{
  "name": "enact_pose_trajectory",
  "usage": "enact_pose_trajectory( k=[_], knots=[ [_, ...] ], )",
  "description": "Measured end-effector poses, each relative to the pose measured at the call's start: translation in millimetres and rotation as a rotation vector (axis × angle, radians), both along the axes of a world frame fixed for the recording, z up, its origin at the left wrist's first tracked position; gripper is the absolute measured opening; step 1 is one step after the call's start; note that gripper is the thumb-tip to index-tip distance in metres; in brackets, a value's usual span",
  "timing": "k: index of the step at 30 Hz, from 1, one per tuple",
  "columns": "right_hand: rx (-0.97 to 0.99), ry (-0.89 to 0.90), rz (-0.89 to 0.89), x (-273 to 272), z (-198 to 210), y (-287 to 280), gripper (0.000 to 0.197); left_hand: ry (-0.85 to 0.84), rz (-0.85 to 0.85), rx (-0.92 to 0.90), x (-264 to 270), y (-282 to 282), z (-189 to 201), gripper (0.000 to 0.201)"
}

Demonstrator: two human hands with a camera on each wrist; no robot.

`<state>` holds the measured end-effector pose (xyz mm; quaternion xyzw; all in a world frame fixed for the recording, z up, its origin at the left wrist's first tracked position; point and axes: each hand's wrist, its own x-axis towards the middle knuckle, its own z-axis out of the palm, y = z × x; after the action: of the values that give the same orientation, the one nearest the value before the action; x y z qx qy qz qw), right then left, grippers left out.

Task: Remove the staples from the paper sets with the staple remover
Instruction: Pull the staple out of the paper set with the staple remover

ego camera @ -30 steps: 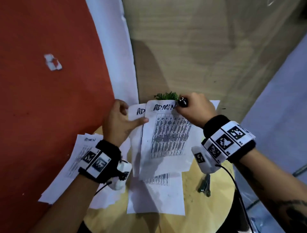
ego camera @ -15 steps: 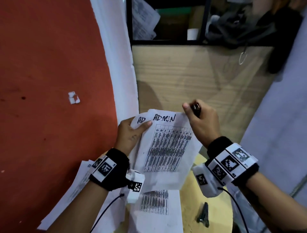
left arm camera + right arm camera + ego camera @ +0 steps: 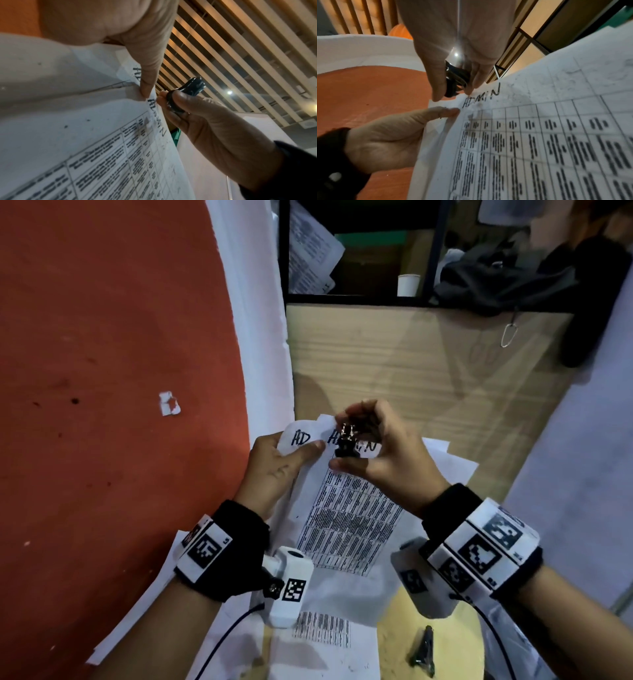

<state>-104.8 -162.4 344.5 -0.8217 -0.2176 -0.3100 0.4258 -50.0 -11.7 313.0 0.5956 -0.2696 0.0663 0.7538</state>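
Wooden panel (image 3: 394, 364) behind paper set (image 3: 346, 518); binder clip (image 3: 424, 651) on table (image 3: 394, 642).

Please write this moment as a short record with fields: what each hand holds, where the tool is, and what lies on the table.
left hand: pinches the top corner of the paper set, thumb on the front sheet
right hand: grips the staple remover
tool position: at the top edge of the set, by the handwritten word
staple: too small to see
round table: loose sheets, a dark clip-like object
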Motion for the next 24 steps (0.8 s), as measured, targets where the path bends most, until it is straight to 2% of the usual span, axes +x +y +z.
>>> enact_pose_trajectory(
  k=[4,7,16,24],
  knots=[
    [-0.139,-0.197,-0.074,-7,0,1,0.047,-0.003,0.017,-0.006,-6,1,5,0.012],
    [-0.174,-0.267,-0.080,-7,-1,2,0.045,-0.009,0.012,-0.017,-12,-1,10,0.014],
    [-0.148,-0.306,-0.075,-9,0,4,0.044,-0.037,-0.007,-0.028,-21,-4,18,0.027],
    [-0.189,-0.313,-0.096,-5,-1,3,0.040,-0.064,-0.047,-0.035,-23,-2,17,0.024]
  ],
)
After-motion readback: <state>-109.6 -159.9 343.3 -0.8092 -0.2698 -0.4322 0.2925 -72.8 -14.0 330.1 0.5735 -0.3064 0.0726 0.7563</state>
